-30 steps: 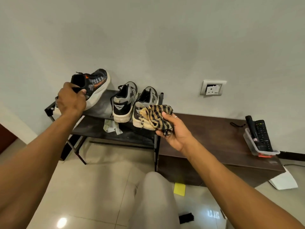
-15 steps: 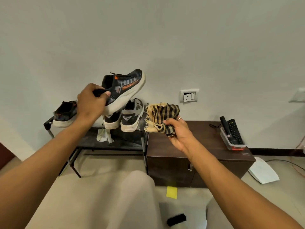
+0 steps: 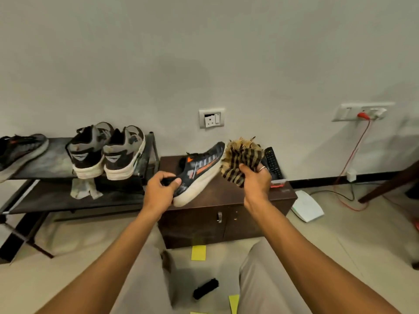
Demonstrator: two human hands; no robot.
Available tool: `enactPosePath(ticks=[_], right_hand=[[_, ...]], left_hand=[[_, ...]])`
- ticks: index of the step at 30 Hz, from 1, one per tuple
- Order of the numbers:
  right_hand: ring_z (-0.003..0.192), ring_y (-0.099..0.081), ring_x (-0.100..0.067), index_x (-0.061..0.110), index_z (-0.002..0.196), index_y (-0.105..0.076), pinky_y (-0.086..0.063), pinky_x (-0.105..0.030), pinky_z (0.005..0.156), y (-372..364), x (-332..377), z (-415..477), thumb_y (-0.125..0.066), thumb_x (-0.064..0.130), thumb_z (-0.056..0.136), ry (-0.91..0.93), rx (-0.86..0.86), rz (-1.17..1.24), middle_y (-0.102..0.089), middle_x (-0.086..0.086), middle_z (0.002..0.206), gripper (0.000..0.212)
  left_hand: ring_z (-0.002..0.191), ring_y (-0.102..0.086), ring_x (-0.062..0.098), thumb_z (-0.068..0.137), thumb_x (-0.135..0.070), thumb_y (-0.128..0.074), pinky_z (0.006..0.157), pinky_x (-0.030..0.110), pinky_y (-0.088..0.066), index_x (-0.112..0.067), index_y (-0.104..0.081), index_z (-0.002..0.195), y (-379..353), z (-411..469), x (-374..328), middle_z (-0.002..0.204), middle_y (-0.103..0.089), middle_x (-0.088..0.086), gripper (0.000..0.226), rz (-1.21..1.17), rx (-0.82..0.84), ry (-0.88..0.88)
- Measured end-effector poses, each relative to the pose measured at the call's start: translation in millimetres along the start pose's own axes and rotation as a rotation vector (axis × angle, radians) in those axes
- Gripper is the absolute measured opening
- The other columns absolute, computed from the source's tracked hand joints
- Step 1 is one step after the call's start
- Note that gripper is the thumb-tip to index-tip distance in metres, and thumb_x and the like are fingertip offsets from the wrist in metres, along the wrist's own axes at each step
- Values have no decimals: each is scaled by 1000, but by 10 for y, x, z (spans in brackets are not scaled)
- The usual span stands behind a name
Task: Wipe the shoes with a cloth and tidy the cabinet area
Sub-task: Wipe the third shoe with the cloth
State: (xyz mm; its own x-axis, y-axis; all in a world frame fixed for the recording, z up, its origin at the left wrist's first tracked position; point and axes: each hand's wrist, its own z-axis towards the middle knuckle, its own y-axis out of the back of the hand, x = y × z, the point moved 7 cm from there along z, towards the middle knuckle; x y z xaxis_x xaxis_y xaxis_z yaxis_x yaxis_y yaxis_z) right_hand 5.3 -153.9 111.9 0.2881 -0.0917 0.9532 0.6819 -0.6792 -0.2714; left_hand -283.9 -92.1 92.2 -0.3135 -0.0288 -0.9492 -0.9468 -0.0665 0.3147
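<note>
Head view, left hand [image 3: 159,191] grips sneaker [image 3: 199,172], right hand [image 3: 255,182] clutches cloth [image 3: 240,158]

Against the wall, a dark shoe rack [image 3: 56,159]: on top, a grey pair of shoes [image 3: 106,152] and a single dark shoe [image 3: 20,150]; on the lower shelf [image 3: 56,198], a crumpled rag [image 3: 85,188]. Just beside, a brown cabinet [image 3: 226,225] with remotes [image 3: 272,162] at the worktop's right end. On the floor [image 3: 340,245], a yellow note [image 3: 198,253], black brush [image 3: 205,288], white box [image 3: 307,206].
</note>
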Motion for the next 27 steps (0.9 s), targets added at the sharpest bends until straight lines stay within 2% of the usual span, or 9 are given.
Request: enactPosePath(ticks=[3,6,8,12,16,17,20,23,27], right_hand=[[88,-67,1,15,120,-72,-55,-12,69,118,-254,263,-69,4,94,31,-31,-113,-72,15,94,28],[95,-72,-11,18,110,-76,-62,-36,88,160,-437,368,-69,4,93,90,-11,-266,-77,8,97,23],[101,-72,-13,17,116,-76,-60,-43,93,82,-631,535,-68,1,91,132,8,-370,-77,5,104,31],[121,-62,-5,16,129,-70,-49,-31,109,-134,-864,696,-63,-11,87,247,111,-551,-68,5,129,50],[133,-49,-13,16,132,-68,-40,-35,117,-307,-1324,781,-62,-8,85,282,295,-927,-58,5,143,54],[134,-45,-13,18,134,-67,-39,-35,117,-301,-1456,761,-62,-5,83,285,348,-1005,-56,8,145,56],[138,-35,-17,19,139,-63,-33,-37,118,-234,-1677,748,-67,19,85,270,419,-1146,-47,11,153,54],[140,-27,-14,19,128,-70,-24,-33,115,-281,-1699,797,-59,38,84,252,476,-1177,-42,13,155,49],[140,-25,-16,22,126,-72,-23,-39,113,-316,-1761,858,-52,42,92,356,533,-1250,-43,8,155,44]], left_hand=[[87,-68,25,88,-18,-78,73,51,-60,-27,-66,86,-390,132,425,89,-68,-5,15,44,30,49],[86,-66,21,87,-16,-78,68,25,-52,-26,-65,84,-517,109,502,85,-66,-11,17,82,16,57],[86,-63,15,87,-14,-77,65,15,-42,-24,-65,86,-684,275,616,85,-64,-14,15,145,45,65],[95,-62,19,90,-22,-75,72,28,-44,-25,-64,93,-853,479,758,100,-66,-2,12,252,92,111],[95,-60,19,84,-33,-74,73,33,-48,-29,-56,95,-984,627,823,118,-59,2,21,423,230,161],[101,-59,21,79,-36,-74,82,38,-51,-31,-52,98,-1051,661,834,123,-54,1,29,479,297,157],[138,-37,28,75,-38,-75,118,56,-26,-33,-42,124,-1260,822,747,146,-34,0,59,582,393,16],[153,-15,28,82,-48,-73,121,64,-9,-30,-30,150,-1539,1008,641,163,-20,-1,82,587,449,-130],[155,-15,29,98,-42,-60,119,68,-11,-34,-39,152,-1775,1179,778,165,-26,-2,58,713,558,-167]])
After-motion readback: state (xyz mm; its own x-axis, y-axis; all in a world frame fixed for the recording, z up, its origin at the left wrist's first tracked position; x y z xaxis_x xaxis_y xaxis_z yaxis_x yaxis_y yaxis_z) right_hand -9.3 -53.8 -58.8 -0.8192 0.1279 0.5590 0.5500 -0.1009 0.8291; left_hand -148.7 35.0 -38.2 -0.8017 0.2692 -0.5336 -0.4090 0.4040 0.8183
